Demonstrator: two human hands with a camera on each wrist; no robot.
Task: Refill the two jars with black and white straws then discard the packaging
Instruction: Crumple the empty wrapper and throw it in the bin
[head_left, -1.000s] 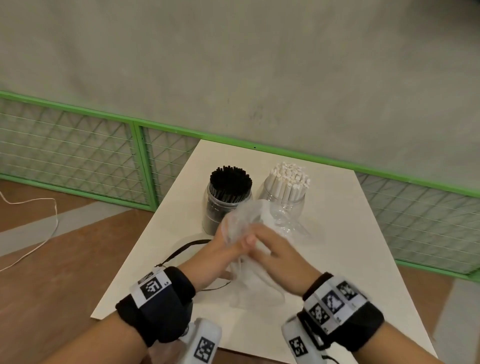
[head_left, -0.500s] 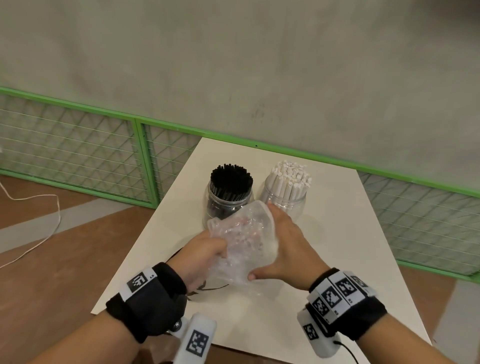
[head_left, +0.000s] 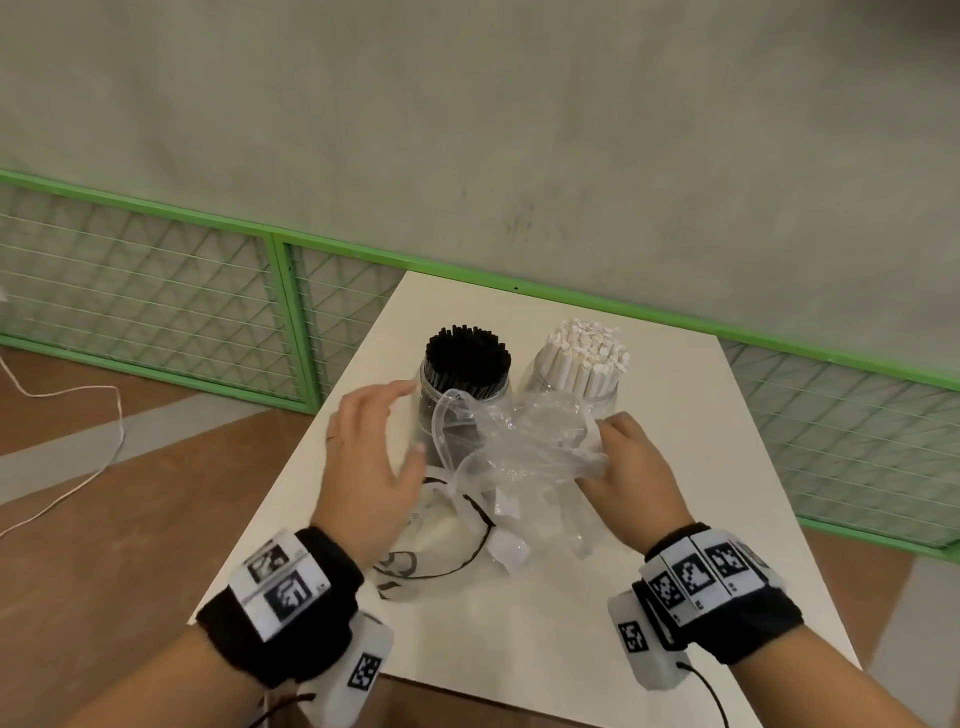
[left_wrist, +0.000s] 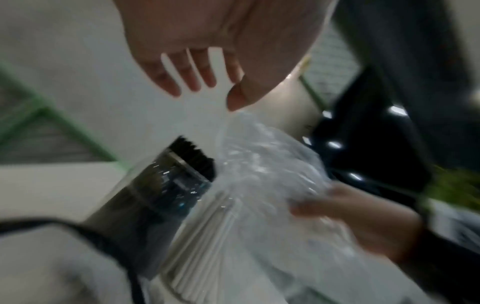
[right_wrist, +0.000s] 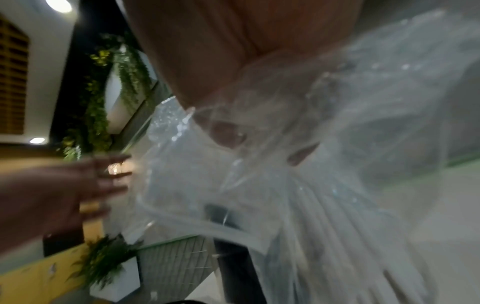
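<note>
Two clear jars stand at the middle of the white table (head_left: 675, 571): the left jar (head_left: 441, 415) is packed with black straws (head_left: 467, 353), the right jar (head_left: 597, 400) with white straws (head_left: 587, 353). My right hand (head_left: 623, 467) grips crumpled clear plastic packaging (head_left: 530, 441) just in front of the jars. My left hand (head_left: 374, 457) hovers open beside it, fingers spread, touching nothing. In the left wrist view the spread fingers (left_wrist: 192, 74) hang above the black straw jar (left_wrist: 166, 185) and the packaging (left_wrist: 272, 174). The right wrist view is filled by packaging (right_wrist: 285, 174).
More clear wrapping with a black cord (head_left: 457, 540) lies on the table under my hands. A green-framed wire fence (head_left: 291, 322) runs behind the table. A white cable (head_left: 78, 441) trails on the wooden floor at left.
My left hand has let go of the packaging and moved away to the left, opening. The right hand has kept hold of the plastic, which has sprung looser.
</note>
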